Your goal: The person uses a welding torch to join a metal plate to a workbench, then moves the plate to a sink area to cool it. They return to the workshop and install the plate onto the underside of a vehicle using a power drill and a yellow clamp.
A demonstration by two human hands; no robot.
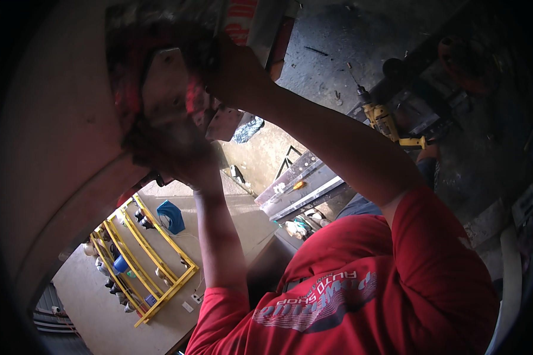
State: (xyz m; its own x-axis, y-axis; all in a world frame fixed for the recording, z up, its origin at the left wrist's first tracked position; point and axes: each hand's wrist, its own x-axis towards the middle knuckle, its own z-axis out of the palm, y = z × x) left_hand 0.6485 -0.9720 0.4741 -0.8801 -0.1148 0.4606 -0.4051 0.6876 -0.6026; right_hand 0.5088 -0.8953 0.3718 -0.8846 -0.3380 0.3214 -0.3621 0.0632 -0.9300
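Both my arms reach up to a recess in a pale curved panel (59,118), which looks like vehicle bodywork. Inside it sits a light, flat plate (163,89) with small holes, with red and dark parts around it. My left hand (172,151) is at the plate's lower edge, in shadow and blurred, so its fingers cannot be read. My right hand (240,74) is curled closed at the recess's right side, against a dark part. What it grips is hidden. A smaller pale piece (224,123) with holes shows just below my right wrist.
A yellow and black cordless drill (382,118) with a bit lies at the right among dark clutter. Lower left stands a yellow metal rack (151,260) with shoes and a blue container. A blue object (170,216) lies beside it. Metal ramp-like boards (308,183) cross the middle.
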